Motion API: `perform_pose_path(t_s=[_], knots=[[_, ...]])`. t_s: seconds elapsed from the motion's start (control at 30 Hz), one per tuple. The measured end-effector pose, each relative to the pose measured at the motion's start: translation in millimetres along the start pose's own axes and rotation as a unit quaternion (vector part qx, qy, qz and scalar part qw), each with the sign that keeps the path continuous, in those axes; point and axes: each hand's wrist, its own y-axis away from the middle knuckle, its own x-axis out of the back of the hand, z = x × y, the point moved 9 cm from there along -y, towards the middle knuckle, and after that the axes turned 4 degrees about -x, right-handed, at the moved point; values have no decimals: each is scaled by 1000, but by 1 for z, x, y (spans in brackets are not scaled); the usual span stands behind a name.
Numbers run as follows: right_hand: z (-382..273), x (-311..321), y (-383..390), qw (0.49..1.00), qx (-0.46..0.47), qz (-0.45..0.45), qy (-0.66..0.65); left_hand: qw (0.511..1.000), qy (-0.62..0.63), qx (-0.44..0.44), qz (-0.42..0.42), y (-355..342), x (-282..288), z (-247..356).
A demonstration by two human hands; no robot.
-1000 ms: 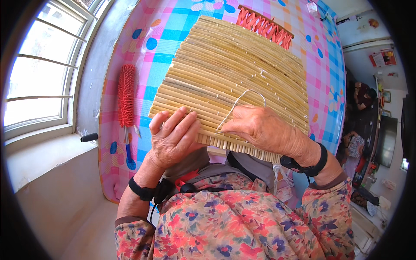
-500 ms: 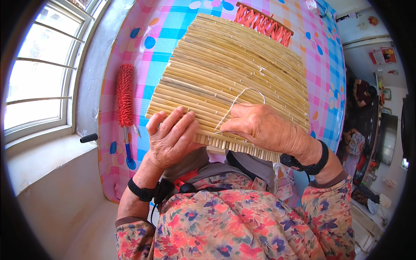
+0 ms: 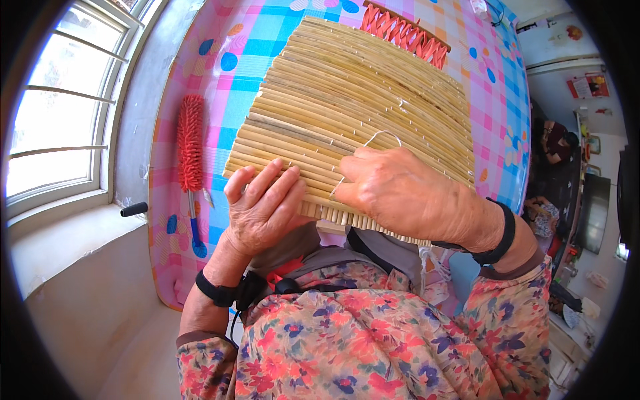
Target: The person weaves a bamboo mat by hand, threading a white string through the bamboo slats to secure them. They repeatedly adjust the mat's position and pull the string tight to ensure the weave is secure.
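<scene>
A mat of tan reed stalks [image 3: 360, 100], sewn across with white stitches, lies in front of me, its near edge over my lap. My left hand [image 3: 265, 203] grips the near left edge, fingers on top and the thumb out of sight below. Close to that edge, right of the left hand, my right hand [image 3: 403, 190] is closed in a pinch on a white string [image 3: 385, 132]. A loop of the string stands out above the knuckles. The pinching fingertips are partly hidden, so whether they also hold a needle cannot be seen.
Under the mat is a table with a checked pink and blue cloth [image 3: 227, 107]. A red fluffy duster [image 3: 191, 143] lies to the left, beside the barred window [image 3: 60, 107]. Past the far edge sits a red-laced wooden rack [image 3: 407, 35]. People [image 3: 557, 143] appear at far right.
My right hand has moved slightly left and turned further over the near edge. Less of the string loop shows above it. My left hand keeps its hold.
</scene>
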Motion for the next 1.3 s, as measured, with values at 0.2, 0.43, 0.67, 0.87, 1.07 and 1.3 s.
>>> perform_pose_path(t_s=[0.2,0.43,0.67,0.87,1.07,1.3], knots=[[-29,-11,-11,987,55,-39,143,999,-3,-16,37,3,-1,3],[-10,6,-11,990,-9,-36,134,998,9,-21,57,-9,2,2],[3,53,80,952,-209,217,-49,985,18,-87,147,-64,39,1],[11,55,119,917,-257,260,158,964,44,-191,181,-156,74,-1],[17,136,148,885,-300,340,103,949,43,-250,185,-242,121,13],[-15,178,181,860,-361,361,21,939,62,-308,142,-300,161,48]])
